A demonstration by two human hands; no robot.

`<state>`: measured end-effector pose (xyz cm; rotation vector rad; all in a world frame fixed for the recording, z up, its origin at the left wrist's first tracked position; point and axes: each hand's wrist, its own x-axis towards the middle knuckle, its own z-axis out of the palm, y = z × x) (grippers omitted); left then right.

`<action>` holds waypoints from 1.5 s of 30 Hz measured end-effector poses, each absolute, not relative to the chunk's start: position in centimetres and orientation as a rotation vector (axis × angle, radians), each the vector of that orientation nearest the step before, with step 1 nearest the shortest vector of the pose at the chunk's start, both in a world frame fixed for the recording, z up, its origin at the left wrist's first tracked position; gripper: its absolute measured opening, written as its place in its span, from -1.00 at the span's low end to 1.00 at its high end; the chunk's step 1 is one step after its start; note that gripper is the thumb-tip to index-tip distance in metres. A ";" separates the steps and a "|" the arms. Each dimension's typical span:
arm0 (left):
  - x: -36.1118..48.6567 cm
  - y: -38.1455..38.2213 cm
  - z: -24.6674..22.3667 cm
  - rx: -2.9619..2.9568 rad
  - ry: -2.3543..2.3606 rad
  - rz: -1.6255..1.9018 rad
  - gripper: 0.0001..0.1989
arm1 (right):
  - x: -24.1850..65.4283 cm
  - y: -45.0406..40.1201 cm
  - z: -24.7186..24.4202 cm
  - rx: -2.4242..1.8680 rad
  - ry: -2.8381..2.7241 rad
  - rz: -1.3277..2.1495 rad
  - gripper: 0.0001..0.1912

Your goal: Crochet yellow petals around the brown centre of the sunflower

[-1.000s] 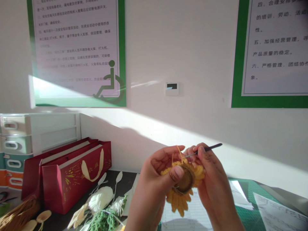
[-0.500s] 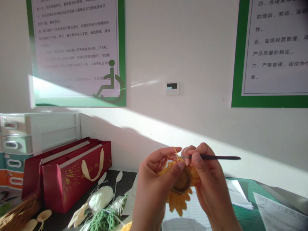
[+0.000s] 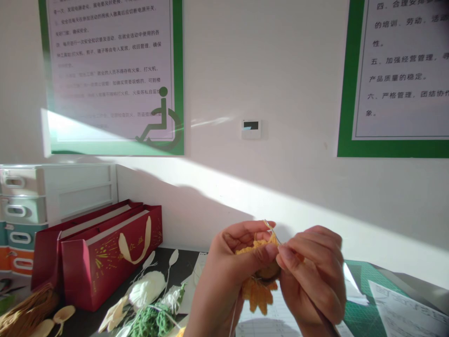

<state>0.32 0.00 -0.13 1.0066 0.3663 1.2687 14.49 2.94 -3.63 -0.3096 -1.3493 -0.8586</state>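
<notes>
Between my hands is a yellow crocheted sunflower (image 3: pixel 258 295) with a brown centre. My left hand (image 3: pixel 236 262) pinches its upper edge between thumb and fingers, and a strand of yellow yarn (image 3: pixel 267 224) runs over the raised index finger. My right hand (image 3: pixel 312 271) is closed around a crochet hook (image 3: pixel 274 233). The hook's thin metal end tilts up and left at the flower's top petals, by the yarn. Most of the hook's dark handle is hidden by the right hand, and much of the flower is covered by the fingers.
Red gift bags (image 3: pixel 112 257) and a drawer unit (image 3: pixel 80 187) stand at the left. In front lie a white yarn ball (image 3: pixel 147 288), green yarn (image 3: pixel 154 320) and pale leaf shapes (image 3: pixel 114 314). Lined paper (image 3: pixel 270 323) lies below my hands; a green cutting mat (image 3: pixel 363 292) is at the right.
The crochet hook has swung from nearly level to steeply tilted, its tip now up and left. My right hand has turned and moved slightly right and down. My left hand has lowered slightly.
</notes>
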 end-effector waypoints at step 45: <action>0.1 -0.2 -0.2 1.330 0.619 1.499 -0.85 | 14.8 2.7 -2.7 -0.267 -1.283 0.363 -0.93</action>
